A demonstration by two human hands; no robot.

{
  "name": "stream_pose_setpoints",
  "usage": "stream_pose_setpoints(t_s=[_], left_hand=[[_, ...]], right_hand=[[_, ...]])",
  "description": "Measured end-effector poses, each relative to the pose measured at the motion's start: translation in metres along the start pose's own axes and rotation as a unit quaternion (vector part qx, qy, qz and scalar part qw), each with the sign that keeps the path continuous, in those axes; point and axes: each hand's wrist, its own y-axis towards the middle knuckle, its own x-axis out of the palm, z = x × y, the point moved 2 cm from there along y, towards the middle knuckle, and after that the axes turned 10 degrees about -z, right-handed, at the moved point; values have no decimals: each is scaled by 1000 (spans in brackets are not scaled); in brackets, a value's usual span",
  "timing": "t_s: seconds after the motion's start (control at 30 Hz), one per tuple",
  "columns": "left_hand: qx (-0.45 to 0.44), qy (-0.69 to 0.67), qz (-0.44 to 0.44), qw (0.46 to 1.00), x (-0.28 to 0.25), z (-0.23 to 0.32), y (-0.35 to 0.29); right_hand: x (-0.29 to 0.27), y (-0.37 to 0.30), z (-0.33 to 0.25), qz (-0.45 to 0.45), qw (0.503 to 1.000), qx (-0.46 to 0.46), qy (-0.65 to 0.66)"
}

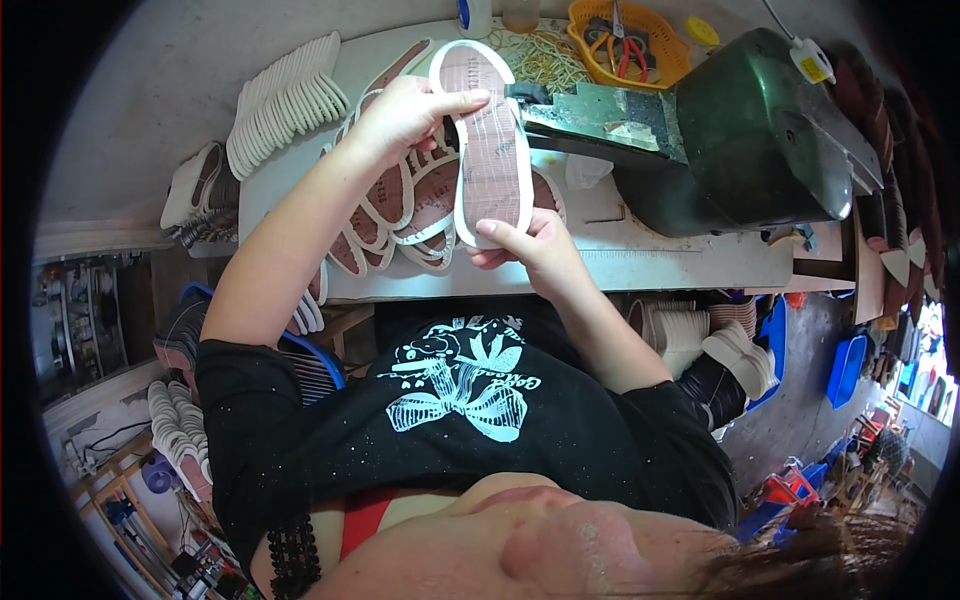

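Between my two hands I hold up a shoe insole (490,160), reddish-brown with printed marks and a white edging strip. My left hand (405,120) grips its far part, with the thumb lying across the brown face. Lower down, my right hand (530,245) pinches the near end, thumb on top and fingers underneath. The insole's upper right edge lies beside the head of a green machine arm (610,125); whether they touch I cannot tell. Under my left hand, several more white-edged insoles (385,205) lie overlapping on the white table (690,262).
A stacked row of white insoles (285,105) stands at the far left. Behind the machine's arm sit a yellow basket (655,65) with pliers (632,60) and a heap of pale cord (545,62). The green machine body (755,135) fills the right. Blue crates (848,368) are on the right.
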Motion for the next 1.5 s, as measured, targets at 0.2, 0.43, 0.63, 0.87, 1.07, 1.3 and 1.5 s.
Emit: stream_pose_setpoints(t_s=[0.2, 0.43, 0.63, 0.87, 1.07, 1.3, 1.5], left_hand=[[-14, 0, 5, 1000, -13, 0, 24], [-84, 293, -36, 952, -47, 9, 66], [222, 397, -255, 853, -37, 36, 81], [30, 239, -325, 915, -34, 37, 66], [77, 279, -258, 922, -34, 25, 44], [39, 268, -213, 939, -27, 18, 25], [-51, 227, -222, 947, -15, 23, 9]], right_hand=[[7, 17, -11, 68, 989, -133, 15], [10, 44, -27, 108, 981, -145, 73], [8, 59, -38, 126, 978, -155, 62], [10, 63, -45, 156, 976, -147, 32], [9, 59, -49, 137, 981, -127, 41], [6, 56, -51, 121, 985, -118, 45], [0, 53, -54, 108, 990, -81, 43]])
